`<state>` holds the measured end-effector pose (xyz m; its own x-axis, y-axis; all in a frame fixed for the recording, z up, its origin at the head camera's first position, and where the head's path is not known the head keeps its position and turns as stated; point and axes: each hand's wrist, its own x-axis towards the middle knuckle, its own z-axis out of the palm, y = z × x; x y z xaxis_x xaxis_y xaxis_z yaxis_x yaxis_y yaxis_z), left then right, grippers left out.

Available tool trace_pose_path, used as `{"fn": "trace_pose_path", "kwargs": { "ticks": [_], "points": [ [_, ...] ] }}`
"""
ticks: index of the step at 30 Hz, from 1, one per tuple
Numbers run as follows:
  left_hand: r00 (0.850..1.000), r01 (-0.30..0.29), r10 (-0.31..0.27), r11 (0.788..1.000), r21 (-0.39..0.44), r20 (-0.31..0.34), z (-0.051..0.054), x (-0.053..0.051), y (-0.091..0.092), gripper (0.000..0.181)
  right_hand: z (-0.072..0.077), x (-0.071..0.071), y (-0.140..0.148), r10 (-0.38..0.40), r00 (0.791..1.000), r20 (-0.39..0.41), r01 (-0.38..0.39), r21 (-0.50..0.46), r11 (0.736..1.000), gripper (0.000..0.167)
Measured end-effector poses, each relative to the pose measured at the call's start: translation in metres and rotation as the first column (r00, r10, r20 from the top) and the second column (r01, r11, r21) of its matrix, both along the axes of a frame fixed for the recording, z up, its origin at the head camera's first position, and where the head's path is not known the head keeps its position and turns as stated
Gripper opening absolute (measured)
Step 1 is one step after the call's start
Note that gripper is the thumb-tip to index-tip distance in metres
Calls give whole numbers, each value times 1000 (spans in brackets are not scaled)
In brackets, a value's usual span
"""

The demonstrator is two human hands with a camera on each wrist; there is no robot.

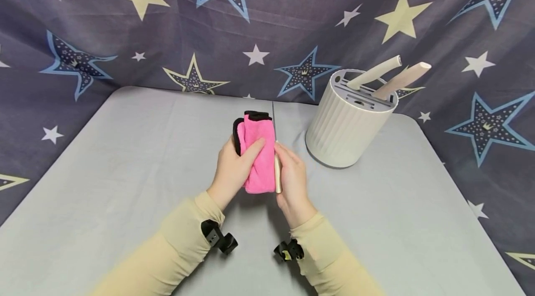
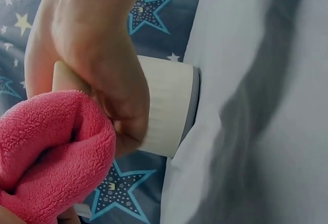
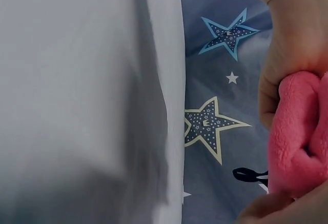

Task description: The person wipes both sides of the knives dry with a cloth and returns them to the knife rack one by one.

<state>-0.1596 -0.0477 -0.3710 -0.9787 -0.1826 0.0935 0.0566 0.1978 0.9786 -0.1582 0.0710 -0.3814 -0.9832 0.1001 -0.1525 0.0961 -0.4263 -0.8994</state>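
My left hand (image 1: 234, 168) grips a folded pink cloth (image 1: 260, 161) with black edging, its thumb lying across the front. Beside the cloth, my right hand (image 1: 294, 180) holds a knife by its pale gold handle (image 1: 278, 175). A thin dark line running up from that handle looks like the blade seen edge-on, close along the cloth's right side. In the left wrist view the handle's end (image 2: 66, 78) pokes out of the right hand behind the thick folds of cloth (image 2: 61, 152). The right wrist view shows the left hand (image 3: 297, 39) around the cloth (image 3: 297, 131), with a black loop hanging from it.
A white ribbed knife block (image 1: 349, 124) stands at the back right of the grey table (image 1: 125, 170). Two pale handles (image 1: 376, 73) slant up out of its slotted top. Dark star-patterned fabric (image 1: 259, 31) hangs around the table's back and sides.
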Motion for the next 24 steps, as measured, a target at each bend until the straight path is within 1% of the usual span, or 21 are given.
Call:
{"fn": "trace_pose_path", "kwargs": {
  "ticks": [4,6,11,14,17,20,24],
  "points": [
    [1000,-17,17,1000,12,14,-3,2,2,37,-2,0,-2,-3,1000,-9,3,-39,999,33],
    [1000,-14,13,1000,11,17,-4,4,3,37,-2,0,-1,1,1000,-4,-1,-54,999,32],
    [1000,22,-22,1000,20,17,-3,13,6,36,1,-1,2,27,999,25,-24,-109,994,22],
    [999,44,-44,999,32,10,-2,18,9,36,4,-2,6,64,998,28,-58,-162,985,17],
    [998,60,-61,997,50,6,0,23,11,36,6,-3,8,97,995,19,-91,-192,977,18],
    [997,77,-78,994,71,16,1,27,12,34,9,-4,10,117,993,17,-110,-223,969,20],
    [994,105,-109,989,100,31,2,33,15,30,11,-6,13,112,994,19,-104,-230,968,21]
  ]
}}
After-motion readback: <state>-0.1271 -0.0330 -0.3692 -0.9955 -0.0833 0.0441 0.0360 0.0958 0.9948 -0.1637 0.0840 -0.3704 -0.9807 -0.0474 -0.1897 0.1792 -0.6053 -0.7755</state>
